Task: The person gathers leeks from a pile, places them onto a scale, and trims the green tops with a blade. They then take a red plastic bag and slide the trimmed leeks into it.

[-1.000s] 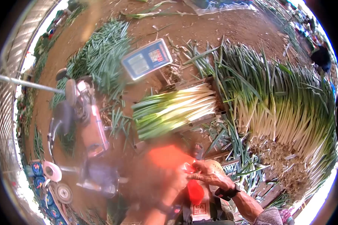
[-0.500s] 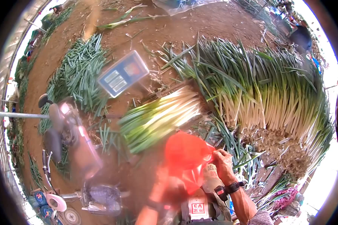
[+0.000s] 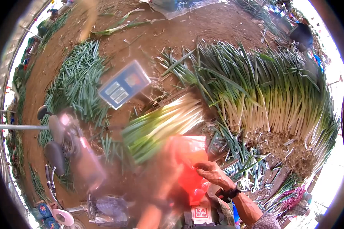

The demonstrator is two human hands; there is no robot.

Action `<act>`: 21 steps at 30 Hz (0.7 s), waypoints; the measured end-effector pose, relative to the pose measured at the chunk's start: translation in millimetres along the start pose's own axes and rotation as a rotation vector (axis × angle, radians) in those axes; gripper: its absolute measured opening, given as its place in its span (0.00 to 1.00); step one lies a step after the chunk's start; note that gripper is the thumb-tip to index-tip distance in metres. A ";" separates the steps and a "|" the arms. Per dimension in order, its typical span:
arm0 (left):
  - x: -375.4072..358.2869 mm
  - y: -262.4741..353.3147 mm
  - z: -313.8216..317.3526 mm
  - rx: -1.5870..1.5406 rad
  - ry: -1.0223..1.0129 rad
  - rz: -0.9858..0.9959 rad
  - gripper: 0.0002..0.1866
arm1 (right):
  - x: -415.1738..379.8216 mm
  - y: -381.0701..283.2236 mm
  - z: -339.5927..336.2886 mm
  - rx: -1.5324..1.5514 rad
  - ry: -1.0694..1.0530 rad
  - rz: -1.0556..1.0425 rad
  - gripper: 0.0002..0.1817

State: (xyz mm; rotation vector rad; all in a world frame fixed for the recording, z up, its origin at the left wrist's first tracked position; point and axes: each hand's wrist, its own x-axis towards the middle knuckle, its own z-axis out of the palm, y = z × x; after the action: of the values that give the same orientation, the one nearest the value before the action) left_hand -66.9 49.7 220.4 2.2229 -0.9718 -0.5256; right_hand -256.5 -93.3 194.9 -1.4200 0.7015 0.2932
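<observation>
A red plastic bag (image 3: 189, 168) hangs in front of my body, stretched lengthwise. My right hand (image 3: 214, 173), with a dark band on the wrist, has its curled fingers on the bag's right edge. My left hand (image 3: 166, 168) is at the bag's left side, but blur and haze smear its fingers. Just beyond the bag lies a bunch of leeks (image 3: 164, 124), white stalks to the upper right, green leaves to the lower left. Behind it stands a scale's blue display panel (image 3: 125, 84).
A long pile of leeks (image 3: 271, 91) fills the right side. Cut green leaves (image 3: 80, 72) lie heaped at left. A blurred pink scooter (image 3: 82, 150) and a wire basket (image 3: 107, 210) stand at lower left. Plastic sheeting (image 3: 179, 7) lies at the far end.
The red bag has gone from bunched and rounded to flatter and longer. My right hand has moved left and slightly down along its edge.
</observation>
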 end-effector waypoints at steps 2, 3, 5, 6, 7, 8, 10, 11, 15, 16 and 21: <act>7.5 -21.4 14.9 0.210 0.098 0.127 0.50 | 1.9 16.9 -1.7 0.050 0.006 -0.015 0.15; 11.5 -23.8 16.8 0.161 0.143 0.108 0.40 | 1.3 21.7 -4.8 0.068 0.003 -0.012 0.14; 20.8 -25.9 18.5 0.160 0.184 0.130 0.31 | -0.5 22.0 -10.4 0.079 -0.030 0.005 0.12; 25.9 -24.5 19.0 0.159 0.206 0.139 0.27 | -2.0 16.6 -13.1 0.081 -0.052 0.014 0.11; 28.6 -20.7 17.8 0.198 0.238 0.170 0.18 | -3.1 10.2 -15.8 0.080 -0.073 0.016 0.10; 32.2 -21.6 19.1 0.160 0.222 0.183 0.17 | -3.1 6.0 -17.7 0.078 -0.086 0.025 0.09; 38.3 -29.8 22.1 0.086 0.189 0.205 0.16 | -1.4 -2.4 -21.4 0.069 -0.095 0.027 0.07; 41.1 -31.1 23.9 0.050 0.171 0.216 0.15 | -1.4 -8.7 -23.8 0.065 -0.079 -0.002 0.06; 49.6 -19.4 28.4 -0.120 0.038 -0.029 0.12 | 2.8 -23.9 -40.0 0.047 0.116 -0.006 0.10; 50.8 -24.5 37.1 -0.030 0.056 -0.016 0.12 | 7.2 -19.6 -44.5 0.047 0.155 0.060 0.11; 71.2 -8.7 59.5 -0.135 0.112 -0.079 0.14 | 41.2 -11.1 -75.6 -0.105 0.233 0.014 0.14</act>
State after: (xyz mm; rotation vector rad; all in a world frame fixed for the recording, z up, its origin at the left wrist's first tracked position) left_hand -51.1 -23.6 165.0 2.1518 -0.7716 -0.4819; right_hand -238.7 -176.9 179.4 -1.5656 0.8969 0.1782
